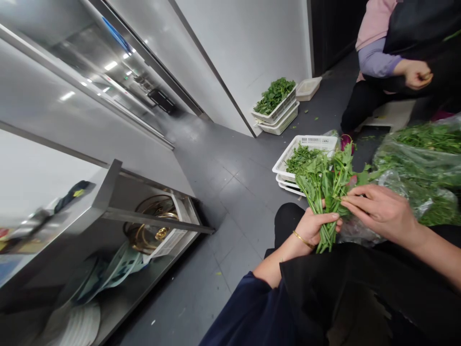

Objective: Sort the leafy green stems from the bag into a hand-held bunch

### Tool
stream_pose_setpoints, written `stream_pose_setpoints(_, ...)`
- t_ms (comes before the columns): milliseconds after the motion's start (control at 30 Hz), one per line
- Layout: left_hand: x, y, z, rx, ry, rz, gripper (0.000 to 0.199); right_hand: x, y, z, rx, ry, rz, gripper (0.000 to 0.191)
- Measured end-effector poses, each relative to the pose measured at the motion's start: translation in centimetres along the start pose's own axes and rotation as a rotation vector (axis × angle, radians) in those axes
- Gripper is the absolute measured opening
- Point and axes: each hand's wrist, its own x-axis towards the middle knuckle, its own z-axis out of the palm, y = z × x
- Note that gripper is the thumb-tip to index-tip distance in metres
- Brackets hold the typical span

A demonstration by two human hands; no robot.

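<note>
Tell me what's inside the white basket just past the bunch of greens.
The basket holds loose trimmed greens. The bunch in the left hand covers its near corner.

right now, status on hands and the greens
Left hand shut on bunch of greens, stems down. Right hand pinching the bunch's stalks. White basket beyond, plastic bag alongside; nothing blocking.

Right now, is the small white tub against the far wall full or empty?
Empty, as far as shows: the small white tub has only pale walls inside, while the basket beside it is heaped with greens.
</note>
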Motion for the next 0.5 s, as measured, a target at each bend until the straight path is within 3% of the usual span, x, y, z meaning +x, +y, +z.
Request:
stream_pose_setpoints(133,0.4,-0.8,0.3,0.149,0.161,0.098,0.044,1.0,-0.7,0.3,-0.246,-0.109,0.033,0.031)
stream_pose_setpoints(200,0.5,-0.9,0.3,0.239,0.206,0.127,0.04,1.2,-0.8,0.6,-0.262,-0.197,0.038,0.034)
stream_pose_setpoints(300,0.5,-0.9,0.1,0.302,0.206,0.149,0.035,1.4,-1.0,1.1,-0.023,-0.296,0.124,0.029)
stream_pose_setpoints(500,0.3,-1.0,-0.2,0.272,0.191,0.147,0.033,2.5,-0.2,1.9,0.34,-0.196,0.373,0.029)
